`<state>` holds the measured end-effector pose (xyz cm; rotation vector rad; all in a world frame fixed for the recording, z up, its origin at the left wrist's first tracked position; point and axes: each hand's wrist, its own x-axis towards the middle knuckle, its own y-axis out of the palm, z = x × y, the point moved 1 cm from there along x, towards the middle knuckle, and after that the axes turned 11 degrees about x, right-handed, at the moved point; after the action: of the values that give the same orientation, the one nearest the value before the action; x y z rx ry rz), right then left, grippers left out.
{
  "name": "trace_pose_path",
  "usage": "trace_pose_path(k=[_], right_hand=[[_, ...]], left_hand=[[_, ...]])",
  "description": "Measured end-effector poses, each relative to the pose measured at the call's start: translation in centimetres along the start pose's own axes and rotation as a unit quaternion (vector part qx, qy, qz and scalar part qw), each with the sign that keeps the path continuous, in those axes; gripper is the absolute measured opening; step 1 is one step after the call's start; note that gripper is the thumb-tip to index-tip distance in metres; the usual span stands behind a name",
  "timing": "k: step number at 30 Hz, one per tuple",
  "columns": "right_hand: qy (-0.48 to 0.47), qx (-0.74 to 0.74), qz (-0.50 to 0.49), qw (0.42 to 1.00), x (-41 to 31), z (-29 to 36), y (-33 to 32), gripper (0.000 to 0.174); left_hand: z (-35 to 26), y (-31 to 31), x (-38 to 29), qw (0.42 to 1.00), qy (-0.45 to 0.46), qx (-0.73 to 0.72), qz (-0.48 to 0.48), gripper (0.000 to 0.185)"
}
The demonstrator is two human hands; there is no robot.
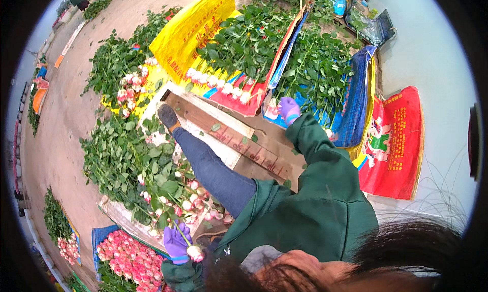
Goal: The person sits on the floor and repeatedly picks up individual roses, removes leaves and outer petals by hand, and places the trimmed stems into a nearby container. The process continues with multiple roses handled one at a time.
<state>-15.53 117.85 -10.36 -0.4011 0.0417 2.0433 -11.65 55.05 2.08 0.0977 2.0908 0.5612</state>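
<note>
My left hand (176,241), in a purple glove, holds a cut rose (195,253) by its stem. The white bloom with a pink tinge points down toward my lap. Beside that hand lies a large heap of leafy rose stems (126,166) with white and pink blooms (187,205). My right hand (289,110), also gloved, reaches out over the blue sack (282,121) with its fingers curled. It is close to a pale rose bloom (272,107) at the sack's edge; whether it grips anything cannot be made out.
A wooden board with red handwritten marks (244,149) lies by my outstretched leg (213,168). Yellow sack (190,37) and red sack (244,101) carry rows of roses. A printed red sack (394,143) hangs at right. Packed pink roses (131,259) lie lower left.
</note>
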Motion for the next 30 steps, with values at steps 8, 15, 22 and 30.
trace_pose_path(k=[8, 15, 22, 30], right_hand=[[-0.015, -0.332, -0.116, 0.936, 10.1, -2.6, -1.8, 0.055], [0.044, -0.162, 0.018, 0.986, 13.1, -3.0, -3.8, 0.051], [-0.078, 0.234, 0.03, 0.969, 12.3, 5.3, -6.6, 0.019], [-0.171, 0.245, -0.005, 0.954, 0.0, 17.7, -7.3, 0.025]], left_hand=[[-1.1, 0.5, -0.4, 1.0, 0.014, 0.002, -0.021, 0.048], [-0.5, 0.6, -0.1, 0.998, 0.018, 0.037, -0.057, 0.05], [-0.4, 1.1, 0.9, 1.0, 0.019, 0.013, -0.004, 0.047], [-0.2, 0.3, 2.3, 0.998, 0.036, 0.036, 0.037, 0.047]])
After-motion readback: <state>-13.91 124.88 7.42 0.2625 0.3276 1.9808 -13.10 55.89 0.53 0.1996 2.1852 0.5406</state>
